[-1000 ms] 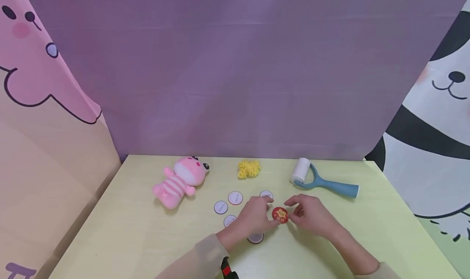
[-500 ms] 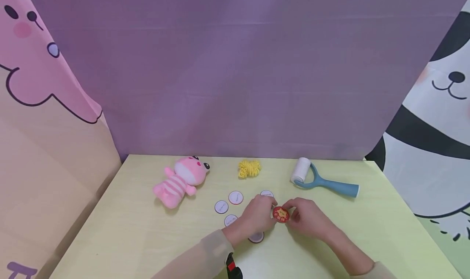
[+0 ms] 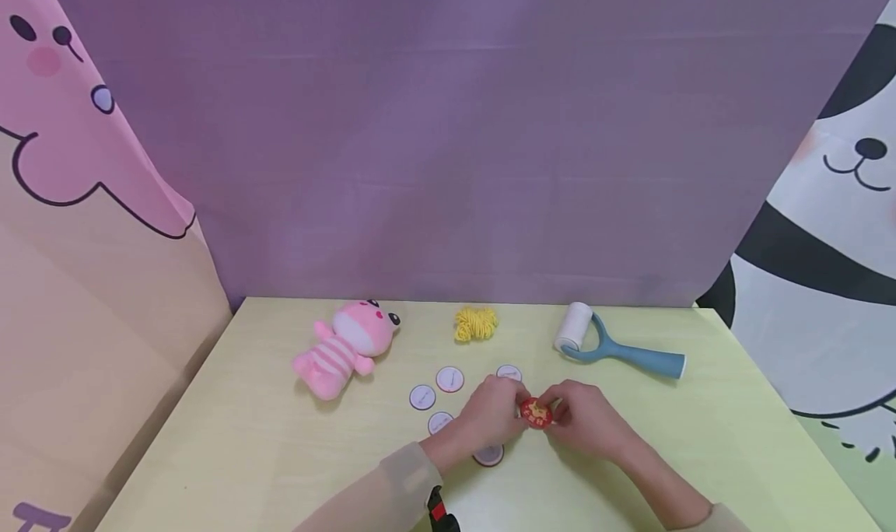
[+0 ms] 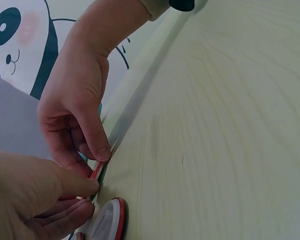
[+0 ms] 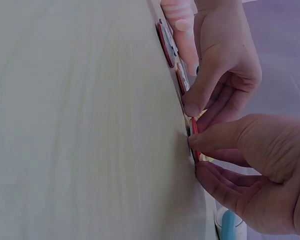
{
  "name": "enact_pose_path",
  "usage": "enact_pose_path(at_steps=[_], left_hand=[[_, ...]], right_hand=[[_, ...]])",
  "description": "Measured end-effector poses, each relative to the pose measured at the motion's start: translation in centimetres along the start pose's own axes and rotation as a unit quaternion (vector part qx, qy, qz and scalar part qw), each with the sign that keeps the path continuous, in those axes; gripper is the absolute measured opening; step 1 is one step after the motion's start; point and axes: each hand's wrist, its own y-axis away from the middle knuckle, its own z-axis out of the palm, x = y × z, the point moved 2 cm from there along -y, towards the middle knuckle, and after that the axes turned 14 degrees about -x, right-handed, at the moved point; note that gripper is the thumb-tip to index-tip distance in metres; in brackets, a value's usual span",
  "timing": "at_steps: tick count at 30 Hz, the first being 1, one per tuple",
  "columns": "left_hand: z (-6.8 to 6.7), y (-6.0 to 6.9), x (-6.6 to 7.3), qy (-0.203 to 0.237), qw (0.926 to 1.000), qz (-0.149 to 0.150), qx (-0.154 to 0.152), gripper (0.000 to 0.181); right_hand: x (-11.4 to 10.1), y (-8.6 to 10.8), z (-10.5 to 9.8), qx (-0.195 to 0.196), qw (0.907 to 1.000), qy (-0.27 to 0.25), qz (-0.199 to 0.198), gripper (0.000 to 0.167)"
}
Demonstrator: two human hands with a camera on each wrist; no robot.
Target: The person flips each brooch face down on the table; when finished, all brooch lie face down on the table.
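Note:
A round red badge with a yellow star design, face up, sits between both hands just above or on the table. My left hand pinches its left edge with thumb and fingers, and my right hand pinches the opposite edge. Seen nearly edge-on in the right wrist view, the badge shows as a thin red rim between the fingertips. Several other round badges lie pale back up around the left hand, among them one badge behind it and another badge in front, partly covered by the wrist.
A pink striped plush toy lies at the back left of the table. Behind the badges is a bundle of yellow string. A lint roller with a blue handle lies at the back right.
The right hand has come in from slightly apart and now grips the badge's right edge. The left fingers have closed onto its left edge, and the badge now tilts a little differently.

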Motion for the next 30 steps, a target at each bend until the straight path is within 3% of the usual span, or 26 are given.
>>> enact_pose_path(at_steps=[6,10,14,24,30], left_hand=[[0.0,0.1,-0.6,0.041,0.998,0.045,0.018,0.017],[-0.1,0.3,-0.8,0.066,0.9931,0.09,0.037,0.012],[-0.4,0.5,-0.9,0.096,0.9873,0.113,0.058,0.012],[-1.5,1.2,-0.9,0.143,0.9731,0.132,0.124,0.012],[-2.2,1.5,-1.0,0.182,0.9631,0.141,0.139,0.012]], right_hand=[[0.6,0.3,-0.3,-0.006,0.9996,-0.023,-0.014,0.017],[1.0,0.5,-0.5,-0.008,0.9983,-0.052,-0.023,0.011],[1.3,0.7,-0.6,-0.01,0.9961,-0.08,-0.036,0.007],[1.4,0.9,-1.2,0.041,0.9844,-0.159,-0.064,0.006],[1.0,0.7,-1.3,0.058,0.9771,-0.183,-0.092,0.007]])
